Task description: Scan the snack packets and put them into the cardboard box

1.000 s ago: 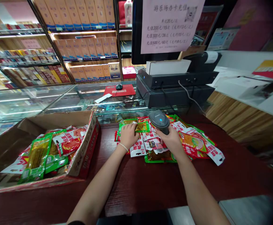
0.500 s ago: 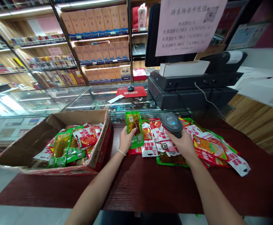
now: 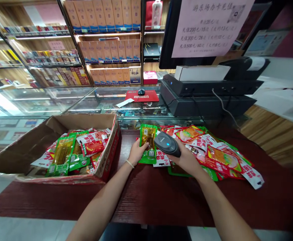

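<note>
Between the thumb and fingers of my left hand [image 3: 137, 152] is a green-edged snack packet [image 3: 148, 135], its white barcode label facing up. My right hand [image 3: 185, 160] is wrapped round a dark barcode scanner [image 3: 167, 144] with a blue light on top. The scanner's head is right beside the packet's right edge; I cannot tell whether they touch. Under and to the right of my right hand lies a loose heap of red, white and green snack packets [image 3: 224, 159]. An open cardboard box [image 3: 113, 144] on the left holds several more snack packets [image 3: 63, 152].
Behind the dark red tabletop [image 3: 146, 197] runs a glass counter [image 3: 106, 103] with a mouse [image 3: 141, 91] on a red mat. A monitor [image 3: 168, 50] bearing a paper sign and a black cash drawer [image 3: 186, 102] stand at the back right. Shelves of boxes [image 3: 116, 50] line the back.
The scanner in my right hand has moved left and swung toward the packet. My left hand and the packet have shifted slightly right and down. The view has tilted a little.
</note>
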Action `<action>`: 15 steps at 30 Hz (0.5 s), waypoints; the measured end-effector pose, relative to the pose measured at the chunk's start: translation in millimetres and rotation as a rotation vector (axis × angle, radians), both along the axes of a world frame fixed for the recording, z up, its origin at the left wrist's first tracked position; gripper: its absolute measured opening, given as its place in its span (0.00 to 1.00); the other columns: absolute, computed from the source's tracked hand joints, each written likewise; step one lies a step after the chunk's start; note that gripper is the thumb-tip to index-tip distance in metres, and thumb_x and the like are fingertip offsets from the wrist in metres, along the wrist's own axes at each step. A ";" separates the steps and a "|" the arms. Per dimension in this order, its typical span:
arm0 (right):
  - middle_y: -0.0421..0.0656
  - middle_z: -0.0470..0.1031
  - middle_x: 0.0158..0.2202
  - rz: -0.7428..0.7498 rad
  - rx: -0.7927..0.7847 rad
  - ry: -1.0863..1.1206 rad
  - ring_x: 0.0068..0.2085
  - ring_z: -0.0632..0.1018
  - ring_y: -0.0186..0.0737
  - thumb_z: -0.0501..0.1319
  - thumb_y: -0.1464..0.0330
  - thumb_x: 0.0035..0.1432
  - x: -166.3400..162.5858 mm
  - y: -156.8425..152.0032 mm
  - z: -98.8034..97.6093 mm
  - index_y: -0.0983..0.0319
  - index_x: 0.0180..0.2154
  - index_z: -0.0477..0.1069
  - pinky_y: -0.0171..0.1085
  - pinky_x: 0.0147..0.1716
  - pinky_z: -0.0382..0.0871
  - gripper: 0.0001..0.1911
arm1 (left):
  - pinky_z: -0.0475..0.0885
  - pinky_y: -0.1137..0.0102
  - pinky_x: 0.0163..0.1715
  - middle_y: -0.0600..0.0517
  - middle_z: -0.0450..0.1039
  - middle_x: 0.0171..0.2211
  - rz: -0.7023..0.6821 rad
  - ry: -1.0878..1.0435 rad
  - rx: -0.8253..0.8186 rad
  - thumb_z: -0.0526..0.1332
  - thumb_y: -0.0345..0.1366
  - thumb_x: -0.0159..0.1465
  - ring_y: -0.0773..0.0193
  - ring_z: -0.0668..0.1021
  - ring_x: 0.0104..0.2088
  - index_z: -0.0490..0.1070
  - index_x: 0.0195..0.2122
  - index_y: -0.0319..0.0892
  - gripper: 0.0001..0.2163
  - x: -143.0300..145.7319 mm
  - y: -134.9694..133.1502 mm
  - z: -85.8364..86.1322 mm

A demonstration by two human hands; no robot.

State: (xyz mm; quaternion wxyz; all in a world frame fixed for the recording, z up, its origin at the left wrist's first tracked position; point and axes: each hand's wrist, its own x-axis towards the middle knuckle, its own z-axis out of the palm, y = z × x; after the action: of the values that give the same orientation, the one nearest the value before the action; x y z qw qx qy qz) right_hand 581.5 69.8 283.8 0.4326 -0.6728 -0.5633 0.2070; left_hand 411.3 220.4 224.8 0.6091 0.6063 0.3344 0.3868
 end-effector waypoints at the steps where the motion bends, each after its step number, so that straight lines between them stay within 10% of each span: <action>1: 0.43 0.76 0.49 0.013 -0.014 -0.007 0.48 0.76 0.47 0.65 0.63 0.51 -1.0 -0.3 -0.8 0.56 0.56 0.63 0.43 0.48 0.69 0.30 | 0.73 0.65 0.43 0.46 0.80 0.40 -0.006 -0.003 0.013 0.66 0.41 0.56 0.57 0.80 0.40 0.75 0.43 0.37 0.16 0.0 0.1 -0.7; 15: 0.43 0.76 0.51 0.027 0.009 0.033 0.49 0.76 0.46 0.65 0.65 0.51 3.6 0.1 -2.5 0.57 0.55 0.65 0.43 0.50 0.68 0.29 | 0.71 0.67 0.41 0.47 0.79 0.39 -0.013 0.083 0.103 0.64 0.41 0.58 0.59 0.79 0.39 0.75 0.44 0.36 0.16 -1.0 2.8 -4.6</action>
State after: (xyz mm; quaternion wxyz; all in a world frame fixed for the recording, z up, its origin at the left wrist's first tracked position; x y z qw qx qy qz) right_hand 585.1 70.0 281.3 0.4421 -0.6597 -0.5659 0.2215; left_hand 410.2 223.1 220.3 0.5651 0.6547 0.3351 0.3739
